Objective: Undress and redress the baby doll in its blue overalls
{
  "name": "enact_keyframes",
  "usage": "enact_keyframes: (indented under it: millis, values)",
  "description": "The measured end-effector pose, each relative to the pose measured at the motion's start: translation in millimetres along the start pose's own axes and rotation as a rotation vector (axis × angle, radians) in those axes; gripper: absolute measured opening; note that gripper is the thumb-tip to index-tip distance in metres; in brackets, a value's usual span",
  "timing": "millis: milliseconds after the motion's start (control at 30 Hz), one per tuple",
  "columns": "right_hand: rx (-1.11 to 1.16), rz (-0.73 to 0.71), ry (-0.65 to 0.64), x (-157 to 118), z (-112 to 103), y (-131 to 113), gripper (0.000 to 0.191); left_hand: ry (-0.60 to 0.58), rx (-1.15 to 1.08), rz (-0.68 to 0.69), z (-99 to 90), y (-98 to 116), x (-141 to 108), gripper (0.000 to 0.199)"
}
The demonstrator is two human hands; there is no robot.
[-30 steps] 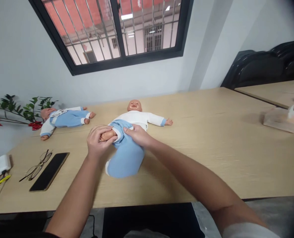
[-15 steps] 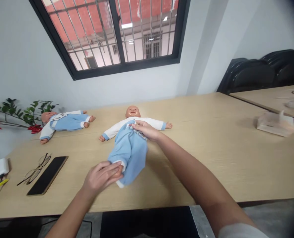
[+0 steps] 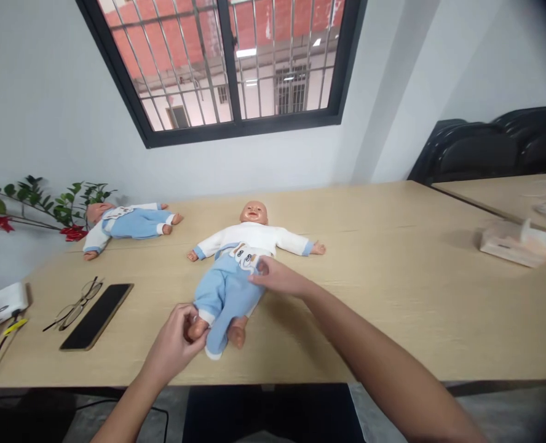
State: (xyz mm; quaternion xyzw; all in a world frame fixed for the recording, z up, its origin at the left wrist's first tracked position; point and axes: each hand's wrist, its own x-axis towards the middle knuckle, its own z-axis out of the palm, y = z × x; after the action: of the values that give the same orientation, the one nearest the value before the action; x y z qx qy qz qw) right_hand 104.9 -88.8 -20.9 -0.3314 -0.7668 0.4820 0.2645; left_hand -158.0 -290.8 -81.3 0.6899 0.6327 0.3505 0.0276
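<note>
A baby doll (image 3: 254,213) in a white top lies on its back on the table, head toward the window, arms spread. Blue overalls (image 3: 229,280) with an animal-face bib lie over its lower body. One leg is through a trouser leg; my left hand (image 3: 174,338) is closed around that foot (image 3: 196,329). The other trouser leg (image 3: 218,337) lies flat between the legs, with the doll's other bare foot (image 3: 237,332) beside it. My right hand (image 3: 277,275) pinches the overalls' side by the bib.
A second doll (image 3: 134,223) in similar clothes lies at the back left near a plant (image 3: 63,206). Glasses (image 3: 77,304), a phone (image 3: 98,315) and a white device (image 3: 6,303) with a cable are on the left. A tissue pack (image 3: 515,243) sits at the right.
The overalls have come down from a raised, bunched position onto the doll, uncovering the bib face and the other foot. My right hand has moved down; my left hand shifted slightly left and lower.
</note>
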Motion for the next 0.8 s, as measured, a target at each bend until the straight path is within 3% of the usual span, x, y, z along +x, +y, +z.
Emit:
enact_keyframes:
  millis: [67, 133, 200, 267, 333, 433, 500, 633, 700, 800]
  values:
    - [0.080, -0.050, -0.011, -6.9, 4.6, 0.5, 0.042, -0.020, -0.014, 0.004, 3.6, 9.5, -0.9, 0.026]
    - [0.306, -0.089, 0.036, -6.4, 3.2, -0.4, 0.043, -0.021, -0.028, 0.016, 5.7, 17.2, -2.4, 0.025]
    - [0.534, -0.108, 0.082, -3.1, -4.0, -1.9, 0.045, -0.003, -0.034, 0.032, 6.3, 22.6, -4.5, 0.024]
    - [0.588, -0.114, 0.105, -1.4, -14.1, -3.8, 0.045, 0.002, -0.027, 0.059, 6.4, 26.2, -6.9, 0.023]
    - [0.394, -0.129, 0.117, -2.6, -23.7, -6.3, 0.043, -0.008, -0.016, 0.093, 6.6, 29.4, -9.0, 0.022]
    - [-0.019, -0.146, 0.270, -6.9, -32.4, -10.8, 0.035, -0.031, -0.014, 0.133, 7.2, 34.1, -12.1, 0.021]
    - [-0.083, -0.139, 0.345, -9.4, -33.0, -13.4, 0.033, -0.063, -0.001, 0.147, 6.2, 36.5, -13.9, 0.022]
    - [0.308, -0.186, 0.118, -13.1, -23.9, -16.6, 0.032, -0.133, 0.078, 0.216, -0.2, 38.3, -6.9, 0.041]
    - [0.456, -0.225, 0.014, -15.1, -16.4, -17.5, 0.030, -0.044, 0.107, 0.260, -2.8, 39.7, 9.2, 0.043]
    - [0.503, -0.251, -0.019, -17.4, -5.1, -18.6, 0.030, 0.144, 0.091, 0.265, -0.6, 46.2, 52.4, 0.050]
